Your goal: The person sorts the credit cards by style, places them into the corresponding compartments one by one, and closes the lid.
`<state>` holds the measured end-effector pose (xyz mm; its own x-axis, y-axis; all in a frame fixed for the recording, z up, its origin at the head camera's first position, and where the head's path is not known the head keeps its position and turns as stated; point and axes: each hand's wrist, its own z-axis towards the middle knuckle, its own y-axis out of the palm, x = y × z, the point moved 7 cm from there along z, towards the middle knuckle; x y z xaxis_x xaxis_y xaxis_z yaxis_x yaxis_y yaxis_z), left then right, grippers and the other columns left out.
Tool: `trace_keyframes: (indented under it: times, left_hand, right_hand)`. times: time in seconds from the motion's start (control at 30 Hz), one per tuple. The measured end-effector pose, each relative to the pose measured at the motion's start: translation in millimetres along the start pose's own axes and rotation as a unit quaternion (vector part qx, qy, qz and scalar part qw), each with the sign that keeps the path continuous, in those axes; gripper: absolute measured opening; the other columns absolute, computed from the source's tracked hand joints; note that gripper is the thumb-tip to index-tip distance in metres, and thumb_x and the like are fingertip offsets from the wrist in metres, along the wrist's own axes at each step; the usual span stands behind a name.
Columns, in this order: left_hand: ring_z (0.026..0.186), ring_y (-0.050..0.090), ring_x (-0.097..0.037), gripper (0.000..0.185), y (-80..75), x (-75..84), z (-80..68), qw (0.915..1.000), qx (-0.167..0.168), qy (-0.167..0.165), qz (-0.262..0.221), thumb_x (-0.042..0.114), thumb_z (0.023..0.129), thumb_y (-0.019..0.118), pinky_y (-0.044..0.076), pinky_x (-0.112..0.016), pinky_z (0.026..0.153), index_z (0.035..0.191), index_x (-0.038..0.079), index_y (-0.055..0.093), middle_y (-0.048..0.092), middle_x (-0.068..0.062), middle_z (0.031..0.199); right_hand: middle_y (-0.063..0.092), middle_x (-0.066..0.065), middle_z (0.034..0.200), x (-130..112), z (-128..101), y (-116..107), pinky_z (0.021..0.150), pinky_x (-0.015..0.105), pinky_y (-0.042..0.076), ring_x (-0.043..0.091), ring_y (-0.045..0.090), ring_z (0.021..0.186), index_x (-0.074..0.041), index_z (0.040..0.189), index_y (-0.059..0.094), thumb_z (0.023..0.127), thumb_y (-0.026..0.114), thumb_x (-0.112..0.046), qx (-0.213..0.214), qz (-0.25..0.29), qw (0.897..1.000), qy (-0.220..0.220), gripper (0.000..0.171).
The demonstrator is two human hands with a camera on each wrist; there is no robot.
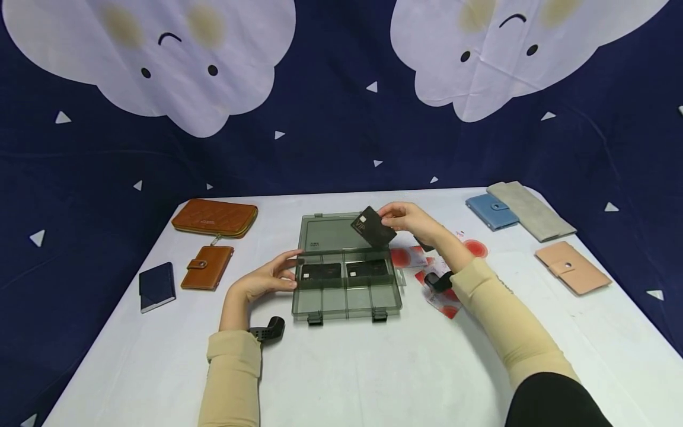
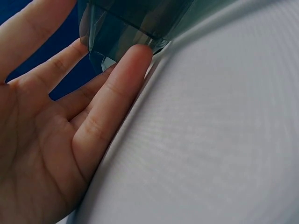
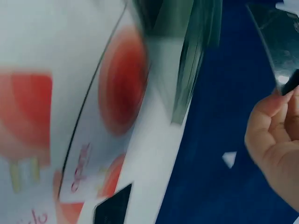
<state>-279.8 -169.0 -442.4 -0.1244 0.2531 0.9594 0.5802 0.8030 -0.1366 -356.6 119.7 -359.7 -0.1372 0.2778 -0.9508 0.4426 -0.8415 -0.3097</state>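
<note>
Near the front of the white table (image 1: pixel 373 379), two arms in beige sleeves. Slightly further in, at the table's middle, a smoky transparent plastic organiser box (image 1: pixel 347 296) lying open, latches toward the front edge, lid (image 1: pixel 331 232) folded back toward the far edge. Left hand (image 1: pixel 267 279) against the box's left wall, fingers (image 2: pixel 126 74) straight and relaxed, tips touching the plastic, nothing gripped. Two black cards (image 1: pixel 344 271) lying flat side by side in the box's middle row of compartments. Just right of the box, red-and-white printed cards (image 1: pixel 443 296) spread on the table, partly under the right forearm.

Above the lid, toward its right end, right hand (image 1: pixel 413 220) raised off the table, thumb and fingertips pinching a black rectangular card (image 1: pixel 373 227), tilted, one corner pointing down toward the box, touching nothing else.

Toward the left edge, a dark navy card holder (image 1: pixel 157 286), then a small tan snap wallet (image 1: pixel 207 267), then a long orange-brown zip wallet (image 1: pixel 215 217) at the far left corner. Toward the right edge, a pink snap wallet (image 1: pixel 572 267); further back, a blue snap wallet (image 1: pixel 491 211) touching a long grey wallet (image 1: pixel 530 210).
</note>
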Motion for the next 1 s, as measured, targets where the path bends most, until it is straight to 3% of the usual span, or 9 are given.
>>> trace_keyframes:
  times: [0.13, 0.23, 0.47, 0.57, 0.7, 0.83, 1.0]
  left_hand:
    - [0.099, 0.048, -0.016, 0.085, 0.5, -0.3, 0.0, 1.0000, -0.002, 0.003, -0.004, 0.005, 0.082, 0.068, 0.044, -0.033, 0.084, 0.149, 0.017, 0.017, 0.014, -0.019, 0.151]
    - [0.099, 0.049, -0.016, 0.085, 1.2, -0.4, 0.1, 1.0000, -0.006, 0.006, -0.005, 0.005, 0.082, 0.067, 0.044, -0.033, 0.084, 0.149, 0.016, 0.016, 0.014, -0.020, 0.150]
    - [0.098, 0.049, -0.016, 0.084, 0.5, -1.8, 1.0, 0.9999, -0.008, 0.013, 0.003, 0.007, 0.082, 0.068, 0.044, -0.033, 0.085, 0.149, 0.018, 0.017, 0.014, -0.021, 0.150]
    - [0.098, 0.049, -0.015, 0.085, 0.2, -1.2, 0.7, 0.9998, -0.010, 0.016, 0.008, 0.009, 0.082, 0.068, 0.044, -0.034, 0.086, 0.149, 0.019, 0.016, 0.012, -0.021, 0.150]
    - [0.099, 0.049, -0.016, 0.085, 0.6, 0.0, 0.4, 1.0000, -0.004, 0.007, 0.004, 0.006, 0.082, 0.068, 0.043, -0.035, 0.087, 0.149, 0.018, 0.017, 0.013, -0.019, 0.151]
    - [0.098, 0.049, -0.016, 0.084, 0.5, 0.3, 0.1, 1.0000, -0.004, 0.006, 0.003, 0.004, 0.083, 0.066, 0.043, -0.034, 0.086, 0.149, 0.017, 0.016, 0.014, -0.020, 0.150]
    - [0.098, 0.050, -0.016, 0.083, 0.1, -0.5, 0.4, 1.0000, -0.004, 0.004, -0.003, 0.003, 0.083, 0.066, 0.044, -0.033, 0.086, 0.149, 0.018, 0.017, 0.014, -0.019, 0.150]
  right_hand:
    - [0.060, 0.010, 0.098, -6.4, -6.6, 22.6, 0.077, 0.032, 0.044, 0.017, 0.054, 0.086, 0.005, 0.110, 0.060, 0.091, 0.055, -0.005, -0.035, -0.085, 0.996, -0.015, 0.022]
    - [0.063, 0.012, 0.095, -4.4, -9.2, 37.1, 0.078, 0.033, 0.045, 0.020, 0.056, 0.087, 0.003, 0.105, 0.063, 0.090, 0.056, -0.003, -0.057, -0.151, 0.987, -0.020, 0.018]
    - [0.068, 0.005, 0.086, 0.8, -13.9, 60.8, 0.071, 0.031, 0.048, 0.015, 0.060, 0.077, -0.004, 0.094, 0.069, 0.087, 0.061, -0.004, -0.082, -0.293, 0.952, -0.045, 0.011]
    - [0.069, 0.006, 0.088, -2.8, -17.6, 67.3, 0.070, 0.030, 0.049, 0.016, 0.061, 0.077, -0.005, 0.094, 0.069, 0.086, 0.062, -0.003, -0.075, -0.347, 0.932, -0.073, 0.011]
    - [0.069, 0.005, 0.092, -7.8, -22.9, 73.5, 0.078, 0.037, 0.048, 0.021, 0.064, 0.086, -0.007, 0.095, 0.070, 0.082, 0.066, -0.003, -0.054, -0.431, 0.893, -0.119, 0.014]
    - [0.069, 0.005, 0.102, -8.2, -27.8, 78.2, 0.085, 0.045, 0.042, 0.023, 0.063, 0.096, -0.010, 0.103, 0.071, 0.083, 0.066, -0.007, -0.042, -0.500, 0.856, -0.125, 0.021]
    - [0.070, 0.003, 0.100, -7.5, -31.5, 81.7, 0.083, 0.047, 0.040, 0.021, 0.065, 0.092, -0.013, 0.107, 0.070, 0.084, 0.065, -0.010, -0.050, -0.545, 0.829, -0.117, 0.024]
